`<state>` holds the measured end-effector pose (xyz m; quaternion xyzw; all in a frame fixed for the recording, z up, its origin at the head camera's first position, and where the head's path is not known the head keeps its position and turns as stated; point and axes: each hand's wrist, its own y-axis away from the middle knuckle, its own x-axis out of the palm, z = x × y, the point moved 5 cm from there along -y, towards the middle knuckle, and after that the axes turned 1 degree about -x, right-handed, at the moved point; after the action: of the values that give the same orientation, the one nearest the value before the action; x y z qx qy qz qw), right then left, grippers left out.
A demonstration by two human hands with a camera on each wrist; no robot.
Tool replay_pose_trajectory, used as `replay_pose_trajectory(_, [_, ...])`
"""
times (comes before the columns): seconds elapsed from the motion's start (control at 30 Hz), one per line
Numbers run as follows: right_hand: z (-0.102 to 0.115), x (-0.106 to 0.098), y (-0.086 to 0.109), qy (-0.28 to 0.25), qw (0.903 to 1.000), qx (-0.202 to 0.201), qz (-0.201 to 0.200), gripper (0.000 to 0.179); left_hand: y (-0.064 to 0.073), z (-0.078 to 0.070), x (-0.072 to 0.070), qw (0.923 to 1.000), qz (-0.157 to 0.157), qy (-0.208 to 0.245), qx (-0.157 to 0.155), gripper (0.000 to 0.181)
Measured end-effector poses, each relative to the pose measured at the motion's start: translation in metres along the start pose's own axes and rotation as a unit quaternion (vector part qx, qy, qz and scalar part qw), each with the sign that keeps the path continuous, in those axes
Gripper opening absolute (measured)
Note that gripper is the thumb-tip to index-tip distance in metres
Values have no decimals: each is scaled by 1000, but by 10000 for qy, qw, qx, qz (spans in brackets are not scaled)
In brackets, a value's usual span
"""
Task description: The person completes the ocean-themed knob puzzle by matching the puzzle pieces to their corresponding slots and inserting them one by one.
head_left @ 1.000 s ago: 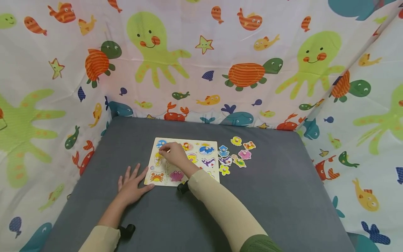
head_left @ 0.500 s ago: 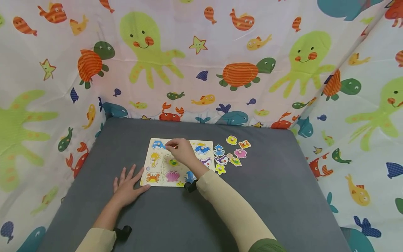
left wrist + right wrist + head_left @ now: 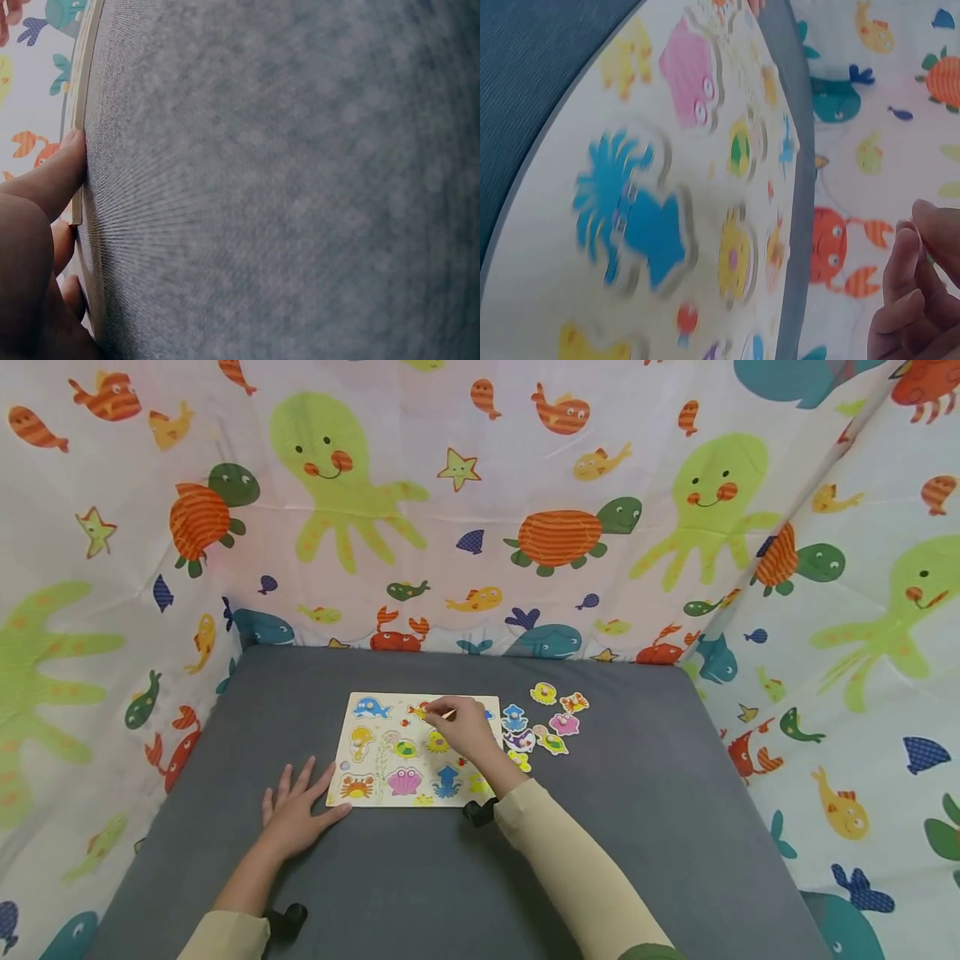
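Note:
A wooden sea-animal puzzle board [image 3: 390,760] lies on the grey table [image 3: 637,827]. My right hand [image 3: 459,724] hovers over the board's upper right part and pinches a small wooden peg [image 3: 448,715]; whatever is under the peg is hidden. In the right wrist view its fingers [image 3: 915,292] are curled together above the board [image 3: 705,247]. My left hand [image 3: 294,803] lies flat on the table, thumb against the board's near left corner. The left wrist view shows a finger [image 3: 52,180] touching the board's edge [image 3: 81,112]. Several loose animal pieces [image 3: 551,727] lie just right of the board.
Fabric walls printed with octopuses, turtles and fish [image 3: 450,527] close in the table at the back, left and right. The grey cloth runs bare toward the near edge and the right side. Black camera mounts [image 3: 478,812] sit at both wrists.
My right hand has moved rightward along the board's top row, still pinching the peg. The left hand has stayed flat at the board's corner. The view has shifted slightly.

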<state>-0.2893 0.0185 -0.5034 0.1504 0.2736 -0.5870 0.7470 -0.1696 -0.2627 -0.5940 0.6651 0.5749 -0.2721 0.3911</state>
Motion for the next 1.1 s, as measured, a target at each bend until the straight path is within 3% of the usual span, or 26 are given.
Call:
replay_pose_trajectory(0.6, [-79, -82, 24, 478, 9924, 556, -990, 16, -2, 0, 3, 9999, 16, -102, -47, 94])
replay_pose_trajectory(0.87, [-118, -121, 42, 693, 9811, 909, -1564, 21, -5, -1, 2, 9999, -35, -112, 63, 91])
replay_pose_trajectory(1.1, [-141, -133, 49, 751, 9763, 1161, -1666, 21, -3, 4, 4, 9999, 25, -110, -56, 93])
